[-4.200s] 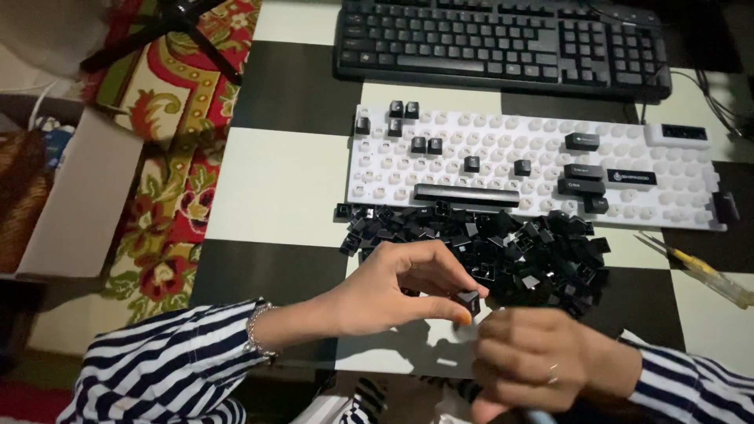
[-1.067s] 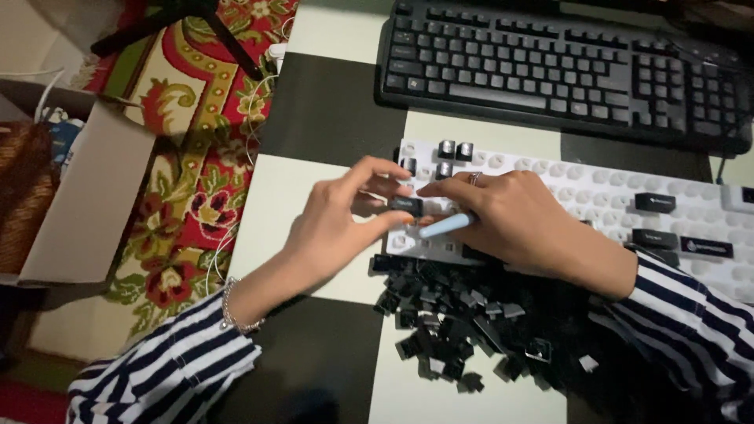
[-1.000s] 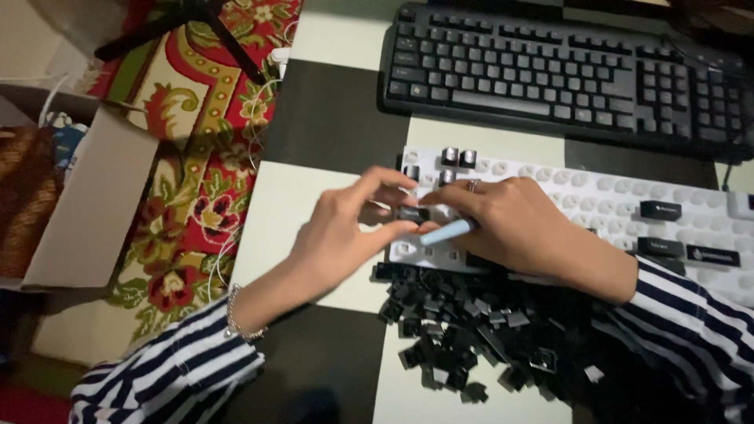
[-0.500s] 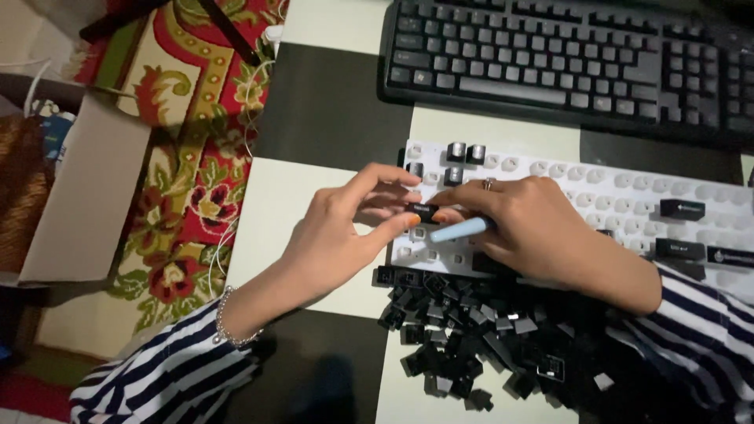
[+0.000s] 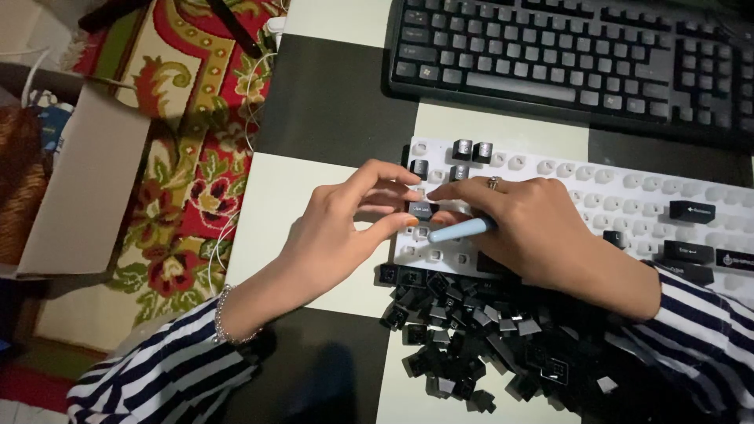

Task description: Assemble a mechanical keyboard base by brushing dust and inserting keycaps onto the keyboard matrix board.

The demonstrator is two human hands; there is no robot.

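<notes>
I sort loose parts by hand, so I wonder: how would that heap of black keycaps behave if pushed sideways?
The heap of keycaps would likely scatter rather than slide as one, since the caps lie loose at all angles. Each looks small, hollow and probably light. The glossy checkered table probably lets them skid.

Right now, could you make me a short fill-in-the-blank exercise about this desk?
1. Both hands press a black keycap onto the ____ keyboard base.
2. The right hand also holds a pale ____ tool.
3. The loose keycaps lie in a ____ in front of the base.
4. The left hand has a ____ at its wrist.

Missing words: white; blue; pile; bracelet
</notes>
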